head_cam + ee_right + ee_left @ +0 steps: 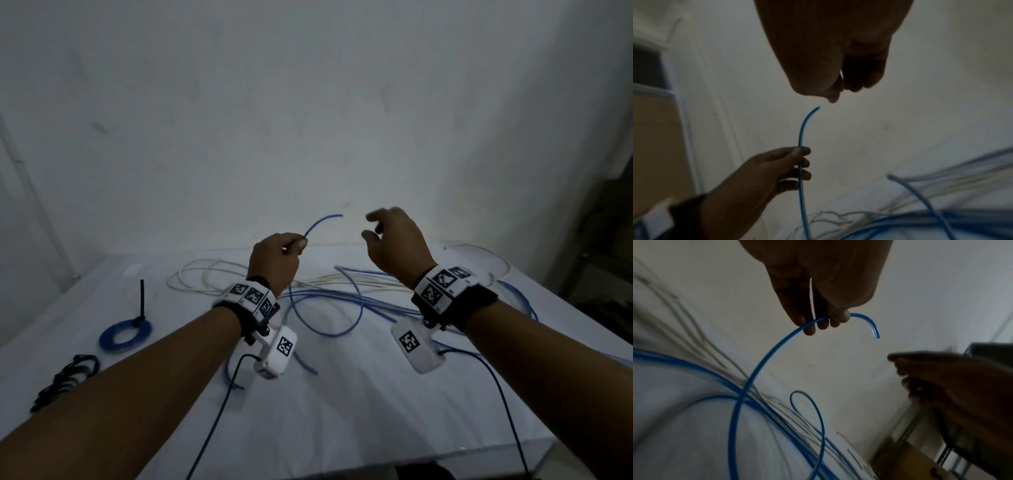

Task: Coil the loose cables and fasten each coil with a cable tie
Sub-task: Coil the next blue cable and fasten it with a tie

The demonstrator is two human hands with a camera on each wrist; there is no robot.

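Left hand (274,262) raised over the table (342,418), pinching a blue cable (322,222) between thumb and curled fingers, short free end arcing up and right toward the far wall (308,102). Right hand (397,243) hovering just right of that tip, not touching, fingers loosely curled and holding nothing. Rest of the blue cable trailing down in a wide loop into the tangle of loose blue and white cables (342,287) sprawling across the far middle and right of the table, some reaching toward the right edge. Sitting well apart at the left: a finished blue coil (126,334) with a black tie (141,301) sticking upright, and a pile of black cable ties (66,380) lying near the left edge. Bare cloth showing along the near side, under both forearms.
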